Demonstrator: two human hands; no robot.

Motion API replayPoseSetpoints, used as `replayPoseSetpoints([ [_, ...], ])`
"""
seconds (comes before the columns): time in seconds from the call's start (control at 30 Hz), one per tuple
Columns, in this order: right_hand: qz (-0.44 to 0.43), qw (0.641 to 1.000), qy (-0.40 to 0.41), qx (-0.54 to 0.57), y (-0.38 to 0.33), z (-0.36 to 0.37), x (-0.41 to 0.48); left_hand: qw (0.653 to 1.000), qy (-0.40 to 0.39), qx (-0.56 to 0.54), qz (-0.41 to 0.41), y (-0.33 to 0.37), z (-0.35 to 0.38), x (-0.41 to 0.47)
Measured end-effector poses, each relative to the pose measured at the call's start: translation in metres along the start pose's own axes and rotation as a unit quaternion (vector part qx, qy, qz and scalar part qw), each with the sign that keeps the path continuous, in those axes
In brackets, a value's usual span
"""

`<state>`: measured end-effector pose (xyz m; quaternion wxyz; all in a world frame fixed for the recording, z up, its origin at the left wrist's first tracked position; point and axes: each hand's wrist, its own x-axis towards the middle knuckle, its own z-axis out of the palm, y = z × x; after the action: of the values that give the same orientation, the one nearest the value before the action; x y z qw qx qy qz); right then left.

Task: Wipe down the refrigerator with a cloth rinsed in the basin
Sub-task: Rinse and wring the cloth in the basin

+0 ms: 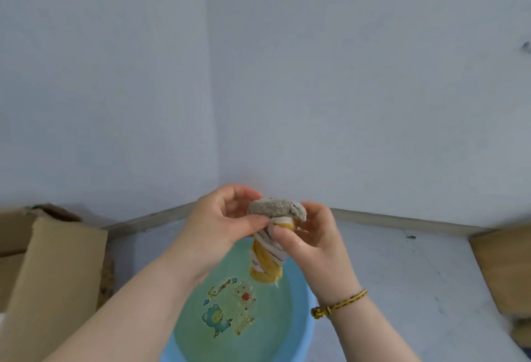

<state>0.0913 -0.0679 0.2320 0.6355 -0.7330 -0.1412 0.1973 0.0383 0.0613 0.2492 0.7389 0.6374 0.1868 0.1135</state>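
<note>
I have both hands on the twisted cloth (pixel 268 255). My left hand (pixel 227 226) pinches it just under its grey top, and my right hand (pixel 310 242) pinches it from the other side, thumb in front. The yellow-and-white tail hangs just above the water in the blue basin (pixel 307 295). A bracelet (pixel 340 304) circles my right wrist. Left box (pixel 57 264) and right box (pixel 505 267) flank the floor.

Head-worn wide-angle view, forward and down from close above the basin (pixel 300 338); wall corner (pixel 212 103) straight ahead
</note>
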Motion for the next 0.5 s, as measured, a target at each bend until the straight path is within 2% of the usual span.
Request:
replayPoseSetpoints([
  [0.07,-0.019,0.997,0.079,0.001,-0.058,-0.019,-0.017,1.000,-0.018,-0.022,-0.009,0.054,0.024,-0.011],
  [0.13,-0.033,0.993,0.109,0.026,-0.104,-0.036,-0.035,0.997,-0.058,-0.043,-0.017,0.095,0.044,-0.022],
  [0.27,-0.041,0.998,0.051,0.016,-0.178,-0.090,-0.075,0.983,-0.173,-0.040,-0.038,0.167,0.090,-0.047],
  [0.33,-0.040,0.997,0.060,-0.001,-0.202,-0.121,-0.098,0.972,-0.231,-0.018,-0.036,0.193,0.115,-0.060],
  [0.4,-0.043,0.995,0.087,-0.004,-0.223,-0.160,-0.131,0.960,-0.278,0.020,-0.019,0.217,0.152,-0.078],
  [0.5,-0.069,0.990,0.123,-0.028,-0.243,-0.203,-0.174,0.943,-0.315,0.088,0.067,0.240,0.202,-0.098],
])
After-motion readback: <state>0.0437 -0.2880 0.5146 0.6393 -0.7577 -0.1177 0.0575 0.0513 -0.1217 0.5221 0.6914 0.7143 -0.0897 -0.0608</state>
